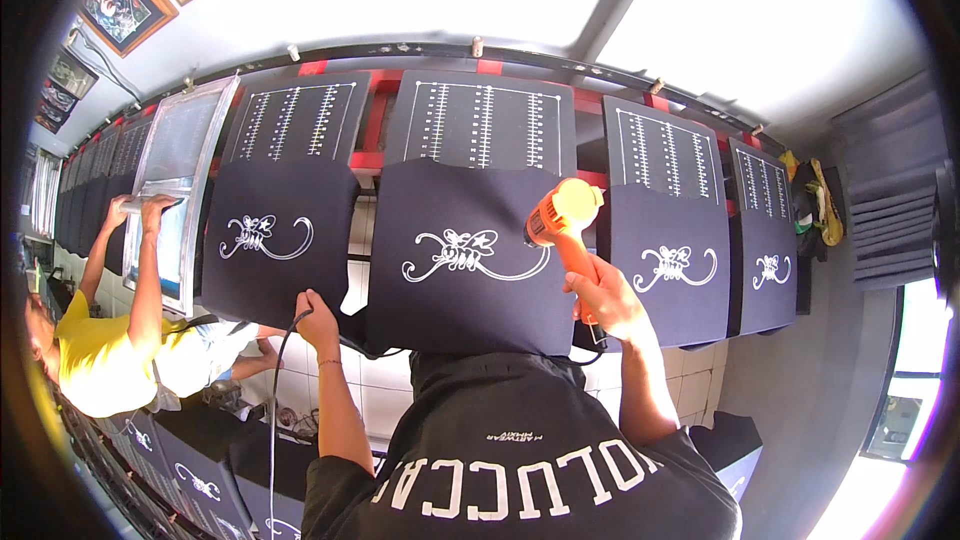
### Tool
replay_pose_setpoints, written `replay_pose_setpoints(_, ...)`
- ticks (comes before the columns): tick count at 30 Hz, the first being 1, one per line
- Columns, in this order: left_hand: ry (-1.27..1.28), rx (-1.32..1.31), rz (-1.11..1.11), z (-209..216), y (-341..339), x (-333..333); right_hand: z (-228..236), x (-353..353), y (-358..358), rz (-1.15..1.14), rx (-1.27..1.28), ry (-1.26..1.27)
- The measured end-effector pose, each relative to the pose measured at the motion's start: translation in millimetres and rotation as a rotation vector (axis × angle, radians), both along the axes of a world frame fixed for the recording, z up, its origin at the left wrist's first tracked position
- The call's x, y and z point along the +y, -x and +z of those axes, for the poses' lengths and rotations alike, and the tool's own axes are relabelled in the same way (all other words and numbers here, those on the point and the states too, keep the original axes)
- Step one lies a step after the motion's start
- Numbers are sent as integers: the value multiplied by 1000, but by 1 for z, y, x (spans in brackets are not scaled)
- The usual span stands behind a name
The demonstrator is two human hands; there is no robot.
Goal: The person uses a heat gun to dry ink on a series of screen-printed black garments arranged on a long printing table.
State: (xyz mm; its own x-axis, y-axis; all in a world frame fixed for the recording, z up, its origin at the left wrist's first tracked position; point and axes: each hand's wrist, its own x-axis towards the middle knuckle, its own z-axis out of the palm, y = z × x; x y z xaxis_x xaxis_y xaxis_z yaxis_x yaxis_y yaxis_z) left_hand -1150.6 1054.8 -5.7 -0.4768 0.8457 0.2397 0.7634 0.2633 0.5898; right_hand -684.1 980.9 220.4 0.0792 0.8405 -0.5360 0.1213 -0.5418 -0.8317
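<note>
My right hand [612, 302] is closed around the handle of an orange heat gun [568, 212]. The gun is over the right part of a black T-shirt [465, 315] with a white curling print, stretched on the middle printing board [460, 130]. Its nozzle points down and left near the end of the print's curl; whether it touches the cloth I cannot tell. At the lower left, my left hand [318, 322] grips a black cable [275, 390], which hangs down in front of me. That hand is beside the corner of another printed black shirt [275, 275].
More boards with printed shirts stand to the right, such as this black shirt [675, 285]. On the left, a person in a yellow shirt [105, 350] works at a screen frame [190, 210]. Another row of shirts [200, 460] lies behind me. A dark rail [440, 48] runs along the far side.
</note>
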Motion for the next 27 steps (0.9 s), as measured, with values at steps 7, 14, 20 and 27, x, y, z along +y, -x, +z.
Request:
replay_pose_setpoints(7,120,80,84,6,-15,12,1,4,10,-6,-46,27)
replay_pose_setpoints(14,54,149,49,1,-14,11,-2,0,7,-27,-40,-16)
replay_pose_setpoints(20,49,133,61,1,-15,10,-8,-1,-1,-53,-64,-63)
replay_pose_setpoints(27,30,123,76,4,-19,9,-8,-7,-7,-85,-65,-54)
